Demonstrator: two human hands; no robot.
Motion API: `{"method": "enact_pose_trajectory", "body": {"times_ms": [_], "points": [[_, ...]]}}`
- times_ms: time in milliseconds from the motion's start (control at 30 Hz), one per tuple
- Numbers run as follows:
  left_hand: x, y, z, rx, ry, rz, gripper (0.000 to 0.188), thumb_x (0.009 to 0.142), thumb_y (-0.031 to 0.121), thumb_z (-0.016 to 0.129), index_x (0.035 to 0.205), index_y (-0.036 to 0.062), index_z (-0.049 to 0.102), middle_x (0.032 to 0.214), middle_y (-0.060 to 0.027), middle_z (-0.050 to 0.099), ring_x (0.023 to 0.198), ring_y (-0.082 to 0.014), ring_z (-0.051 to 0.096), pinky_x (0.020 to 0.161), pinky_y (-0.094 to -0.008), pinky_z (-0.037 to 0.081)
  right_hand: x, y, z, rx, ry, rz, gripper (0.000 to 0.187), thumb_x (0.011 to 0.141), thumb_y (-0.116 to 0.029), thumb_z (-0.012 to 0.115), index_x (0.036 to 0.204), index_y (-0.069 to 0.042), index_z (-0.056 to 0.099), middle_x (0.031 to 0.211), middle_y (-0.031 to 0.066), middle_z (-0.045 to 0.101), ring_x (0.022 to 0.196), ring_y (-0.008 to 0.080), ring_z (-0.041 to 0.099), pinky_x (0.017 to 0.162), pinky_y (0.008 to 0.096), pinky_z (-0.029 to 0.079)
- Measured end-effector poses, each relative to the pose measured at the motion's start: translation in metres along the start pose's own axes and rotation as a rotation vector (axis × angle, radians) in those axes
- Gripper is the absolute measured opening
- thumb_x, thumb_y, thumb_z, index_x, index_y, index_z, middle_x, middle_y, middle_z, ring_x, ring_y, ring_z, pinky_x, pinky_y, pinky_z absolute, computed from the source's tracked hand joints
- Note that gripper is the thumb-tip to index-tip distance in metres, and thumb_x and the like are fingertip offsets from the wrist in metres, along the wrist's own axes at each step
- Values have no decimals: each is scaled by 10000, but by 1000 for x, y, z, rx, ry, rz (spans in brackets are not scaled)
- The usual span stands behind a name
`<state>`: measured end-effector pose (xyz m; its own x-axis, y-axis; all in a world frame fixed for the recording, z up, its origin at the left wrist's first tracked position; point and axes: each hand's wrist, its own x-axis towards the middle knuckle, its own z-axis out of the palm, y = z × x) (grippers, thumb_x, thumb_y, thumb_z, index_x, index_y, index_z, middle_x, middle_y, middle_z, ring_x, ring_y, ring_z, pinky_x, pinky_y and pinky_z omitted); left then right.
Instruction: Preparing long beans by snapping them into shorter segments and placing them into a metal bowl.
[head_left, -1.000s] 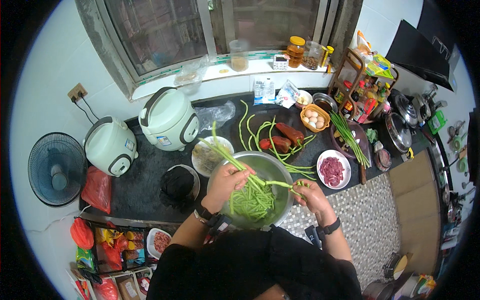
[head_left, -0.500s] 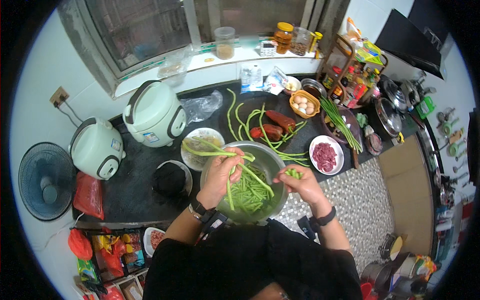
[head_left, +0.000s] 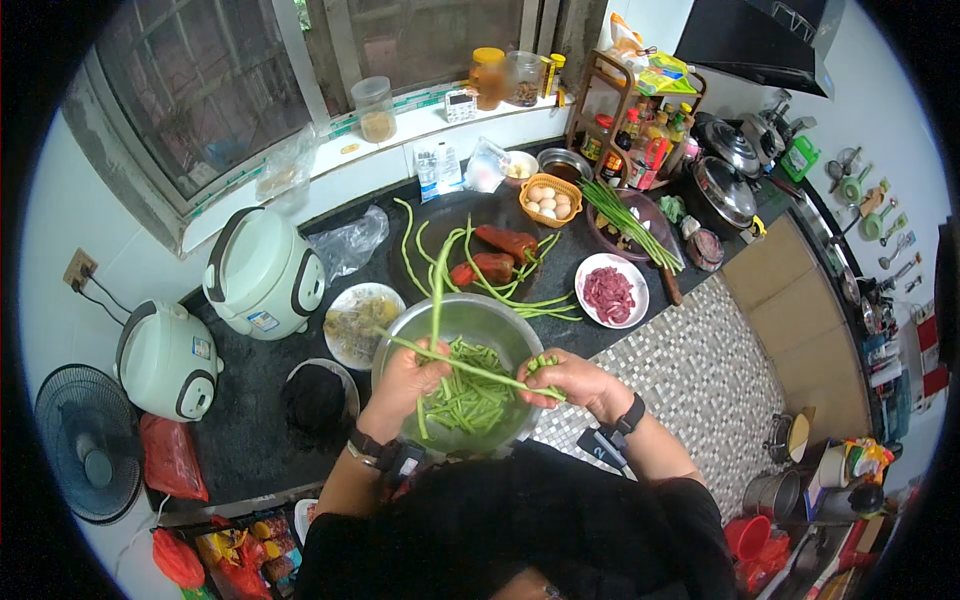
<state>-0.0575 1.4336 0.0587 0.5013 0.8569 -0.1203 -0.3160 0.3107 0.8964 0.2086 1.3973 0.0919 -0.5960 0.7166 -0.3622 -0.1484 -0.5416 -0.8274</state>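
My left hand (head_left: 405, 380) is closed around a bundle of long green beans (head_left: 437, 300). The bundle stands upward and away from me, above the rim of the metal bowl (head_left: 400, 335). One bean runs out of this fist, slanting across the bowl toward my right hand (head_left: 578, 384).

My right hand pinches the far end of that bean between thumb and fingertips. A few short green cut pieces (head_left: 541, 363) sit at the fingertips. The two hands are apart, one at each side of the bowl, joined only by the bean stretched between them. Both hover over the bowl's near half.

The bowl rests on the dark counter (head_left: 250, 430), directly in front of me. Its bottom holds a pile of short bean pieces (head_left: 468, 402).

Behind the bowl:
- More uncut long beans (head_left: 520, 300) lie loose on the counter.
- Two red peppers (head_left: 500, 255) lie among them.
- A white plate of red chopped meat (head_left: 609, 292) stands to the right of the beans.
- A small basket of eggs (head_left: 551, 200) stands farther back.

To the left of the bowl:
- A plate with scraps (head_left: 355, 320) touches or nearly touches the bowl's rim; I cannot tell which.
- A black pot (head_left: 318, 398) stands just beside it.
- Two white rice cookers (head_left: 262, 272) stand farther left.
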Motion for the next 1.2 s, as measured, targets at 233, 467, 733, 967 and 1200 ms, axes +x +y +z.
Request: {"method": "enact_pose_trajectory", "body": {"times_ms": [233,467,733,967,1200], "points": [[-16,18,-10,-157,275,23,167,906,210,541,1010,80,531,677,2,474,501,-32,347,430,-162,257,8,-9,-10,23,48,16,201,784,-110,575,913,44,559,697,73,588,465,63,455,385,192,315],[-23,29,2,-163,319,258,104,881,99,551,946,25,582,797,-97,618,492,-40,388,425,-168,285,43,-2,-15,-398,183,14,144,798,-140,550,767,-8,598,706,86,609,494,77,498,413,211,354],[-33,58,22,32,314,206,71,837,35,565,893,13,604,756,-117,637,502,-32,416,427,-152,289,53,3,-29,-323,320,18,163,848,-160,497,820,-25,585,660,78,601,563,181,616,420,249,416],[-16,35,24,56,281,117,111,853,104,595,911,10,591,748,-115,636,459,-33,390,416,-157,294,32,-22,4,50,-171,97,221,856,-176,539,931,24,599,623,63,567,420,99,467,395,196,341],[-16,37,22,-163,405,277,100,838,71,596,922,17,588,724,-81,616,467,-35,376,426,-160,283,30,-11,-9,-13,37,-26,178,780,-125,564,821,41,613,532,17,511,405,71,403,402,197,292]]}}
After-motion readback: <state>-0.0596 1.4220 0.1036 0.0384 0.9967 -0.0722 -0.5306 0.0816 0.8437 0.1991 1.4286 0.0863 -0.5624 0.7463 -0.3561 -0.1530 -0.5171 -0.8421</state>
